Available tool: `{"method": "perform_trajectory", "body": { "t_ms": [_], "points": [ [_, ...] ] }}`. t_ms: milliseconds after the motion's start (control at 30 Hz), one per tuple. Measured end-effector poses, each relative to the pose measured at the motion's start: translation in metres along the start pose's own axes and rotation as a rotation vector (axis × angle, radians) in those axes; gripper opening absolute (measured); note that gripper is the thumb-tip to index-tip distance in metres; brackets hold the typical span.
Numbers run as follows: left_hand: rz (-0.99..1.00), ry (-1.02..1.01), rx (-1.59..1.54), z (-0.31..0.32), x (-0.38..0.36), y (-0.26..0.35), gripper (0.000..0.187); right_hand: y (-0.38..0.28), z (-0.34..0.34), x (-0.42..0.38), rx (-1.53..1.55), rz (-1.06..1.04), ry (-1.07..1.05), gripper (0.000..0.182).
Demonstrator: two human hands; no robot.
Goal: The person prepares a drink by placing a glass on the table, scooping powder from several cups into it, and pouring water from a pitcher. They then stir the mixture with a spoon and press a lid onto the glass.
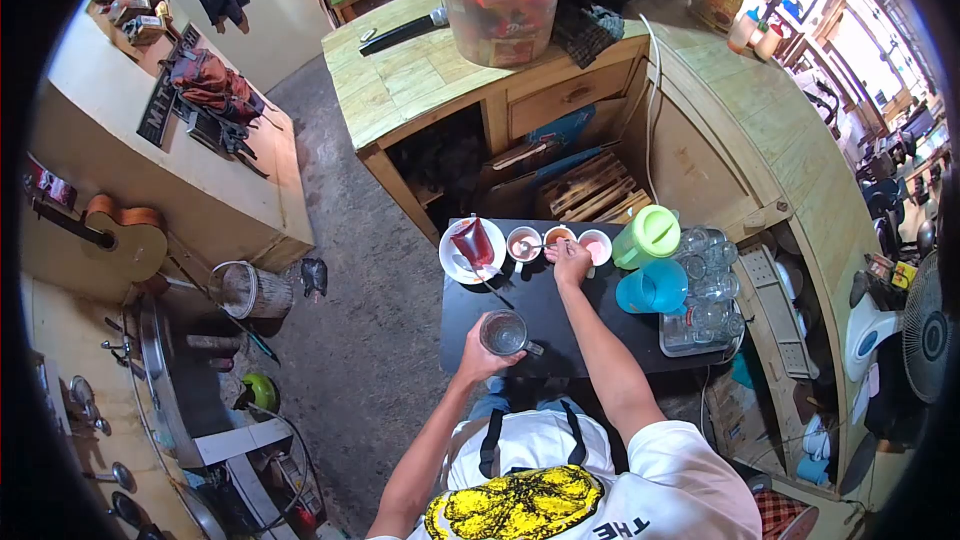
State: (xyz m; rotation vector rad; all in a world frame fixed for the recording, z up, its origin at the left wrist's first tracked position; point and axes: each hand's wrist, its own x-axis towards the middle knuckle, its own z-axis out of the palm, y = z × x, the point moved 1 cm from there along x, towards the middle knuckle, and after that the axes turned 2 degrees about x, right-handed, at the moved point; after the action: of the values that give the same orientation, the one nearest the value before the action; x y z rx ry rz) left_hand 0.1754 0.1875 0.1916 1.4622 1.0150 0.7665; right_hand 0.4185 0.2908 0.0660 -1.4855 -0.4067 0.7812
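Observation:
My left hand [478,353] is wrapped round a clear glass mug [503,333] near the front edge of the dark table [465,325]. With its fingers closed, my right hand [568,262] grips a small spoon [538,246] that reaches over the left white cup [523,258]. Pale contents show in that cup. Beside it are a middle cup [559,233] with orange-brown contents, partly behind my fingers, and a right cup [595,243] with something pink. A white plate [449,258] to the left holds a bag of dark red liquid [473,243] and another spoon [484,278].
To the right stand a green lidded pitcher [648,236], a blue pitcher [650,288] and a tray [690,347] of several glass mugs. Behind rises a wooden counter [400,80] bearing a pink-lidded tub [497,10]. A white basket [240,290] is on the floor at left.

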Motion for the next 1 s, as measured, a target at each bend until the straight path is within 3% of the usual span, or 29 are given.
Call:
{"method": "perform_trajectory", "body": {
  "t_ms": [1000],
  "points": [
    [0.035, -0.016, -0.029, 0.012, -0.003, 0.008, 0.066, -0.022, -0.028, -0.002, 0.198, -0.02, 0.043, 0.018]
  ]
}}
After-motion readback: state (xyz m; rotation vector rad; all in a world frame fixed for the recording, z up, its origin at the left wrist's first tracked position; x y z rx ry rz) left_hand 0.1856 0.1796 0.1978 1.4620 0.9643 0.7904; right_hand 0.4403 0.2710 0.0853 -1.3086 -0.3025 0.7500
